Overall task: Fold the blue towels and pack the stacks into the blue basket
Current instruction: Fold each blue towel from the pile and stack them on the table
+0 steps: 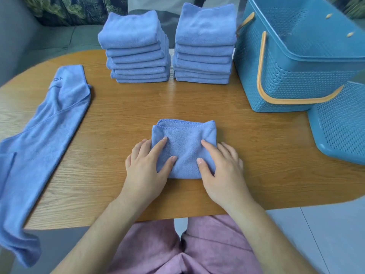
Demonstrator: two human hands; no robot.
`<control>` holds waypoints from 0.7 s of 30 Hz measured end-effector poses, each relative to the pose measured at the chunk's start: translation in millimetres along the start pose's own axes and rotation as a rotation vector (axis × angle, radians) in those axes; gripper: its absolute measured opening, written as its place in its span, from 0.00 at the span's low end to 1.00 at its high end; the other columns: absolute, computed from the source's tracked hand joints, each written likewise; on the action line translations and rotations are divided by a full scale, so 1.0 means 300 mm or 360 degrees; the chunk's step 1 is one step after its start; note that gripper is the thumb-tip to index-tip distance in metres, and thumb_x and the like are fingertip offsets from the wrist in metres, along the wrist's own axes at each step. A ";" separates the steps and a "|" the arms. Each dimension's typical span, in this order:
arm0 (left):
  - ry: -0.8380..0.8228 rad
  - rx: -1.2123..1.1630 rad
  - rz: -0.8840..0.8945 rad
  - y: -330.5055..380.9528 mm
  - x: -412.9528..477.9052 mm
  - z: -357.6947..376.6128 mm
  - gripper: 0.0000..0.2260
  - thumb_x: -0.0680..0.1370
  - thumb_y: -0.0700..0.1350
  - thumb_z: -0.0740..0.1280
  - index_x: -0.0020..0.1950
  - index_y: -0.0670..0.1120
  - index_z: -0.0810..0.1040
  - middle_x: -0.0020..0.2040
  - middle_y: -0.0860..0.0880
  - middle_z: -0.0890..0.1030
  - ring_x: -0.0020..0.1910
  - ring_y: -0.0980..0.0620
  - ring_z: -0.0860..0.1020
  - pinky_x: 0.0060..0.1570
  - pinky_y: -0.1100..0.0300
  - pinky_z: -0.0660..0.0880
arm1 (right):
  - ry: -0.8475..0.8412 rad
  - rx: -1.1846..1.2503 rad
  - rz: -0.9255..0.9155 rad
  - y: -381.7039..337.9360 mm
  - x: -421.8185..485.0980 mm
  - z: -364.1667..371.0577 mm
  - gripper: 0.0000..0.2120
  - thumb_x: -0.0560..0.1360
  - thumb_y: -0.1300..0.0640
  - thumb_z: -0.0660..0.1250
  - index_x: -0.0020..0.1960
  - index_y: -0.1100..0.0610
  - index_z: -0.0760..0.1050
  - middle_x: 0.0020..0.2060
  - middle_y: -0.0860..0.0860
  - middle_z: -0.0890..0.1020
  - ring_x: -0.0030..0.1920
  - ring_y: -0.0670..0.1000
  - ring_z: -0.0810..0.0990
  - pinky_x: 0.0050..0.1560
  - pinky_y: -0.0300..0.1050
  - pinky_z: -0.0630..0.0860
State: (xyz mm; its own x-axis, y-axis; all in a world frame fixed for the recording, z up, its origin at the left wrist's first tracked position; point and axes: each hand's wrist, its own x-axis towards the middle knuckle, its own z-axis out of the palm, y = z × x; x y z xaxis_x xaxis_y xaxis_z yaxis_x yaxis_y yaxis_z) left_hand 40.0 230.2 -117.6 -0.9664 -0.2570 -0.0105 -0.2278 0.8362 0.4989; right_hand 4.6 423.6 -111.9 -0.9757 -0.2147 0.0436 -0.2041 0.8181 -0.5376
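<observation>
Folded towel (pixel 184 143) at near centre of bench (pixel 118 107); left hand (pixel 147 167) and right hand (pixel 221 169) press flat on it, fingers straight; two stacks (pixel 136 50) behind; blue basket (pixel 292 56) far right.

towels (pixel 184 147) blue | basket (pixel 286 80) blue, orange handles | table (pixel 122 107) wood-grain | trousers (pixel 197 250) pink

The folded towel (pixel 184 147) is soft, matt blue cloth with a fine nap and a stitched hem. Beneath it the counter (pixel 122 107) shows smooth wood grain with a faint sheen. Right of the towel, the basket (pixel 276 76) is perforated, slightly glossy blue plastic with orange plastic handles (pixel 262 76).
</observation>
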 end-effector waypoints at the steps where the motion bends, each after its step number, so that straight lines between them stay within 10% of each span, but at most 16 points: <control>1: 0.0019 -0.0052 0.0011 0.000 0.001 -0.003 0.26 0.79 0.62 0.63 0.76 0.58 0.69 0.71 0.53 0.71 0.75 0.50 0.61 0.70 0.49 0.59 | 0.0025 0.0109 -0.0008 0.000 0.001 0.002 0.22 0.80 0.50 0.67 0.73 0.48 0.72 0.68 0.48 0.75 0.73 0.53 0.66 0.71 0.51 0.61; 8: 0.0069 -0.0589 0.0192 -0.014 -0.011 -0.032 0.21 0.79 0.42 0.70 0.73 0.50 0.75 0.70 0.58 0.69 0.70 0.65 0.67 0.65 0.76 0.60 | 0.0107 0.0828 0.0107 -0.017 -0.008 -0.024 0.21 0.76 0.63 0.73 0.66 0.48 0.79 0.65 0.40 0.73 0.67 0.37 0.71 0.70 0.33 0.65; 21: 0.0348 -0.0842 0.0199 0.032 0.323 -0.413 0.17 0.80 0.46 0.69 0.68 0.59 0.77 0.60 0.77 0.68 0.59 0.80 0.66 0.54 0.83 0.62 | 0.0210 0.0907 -0.0308 -0.302 0.389 -0.258 0.19 0.76 0.61 0.71 0.64 0.46 0.80 0.62 0.41 0.75 0.63 0.38 0.74 0.66 0.34 0.68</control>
State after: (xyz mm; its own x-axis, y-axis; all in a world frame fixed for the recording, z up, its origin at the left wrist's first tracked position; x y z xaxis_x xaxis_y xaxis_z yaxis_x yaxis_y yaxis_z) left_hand -40.9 153.4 -6.5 -0.9221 -0.3130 0.2275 0.0314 0.5256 0.8502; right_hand -96.9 365.7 7.2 -0.9342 -0.2333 0.2698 -0.3394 0.3493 -0.8734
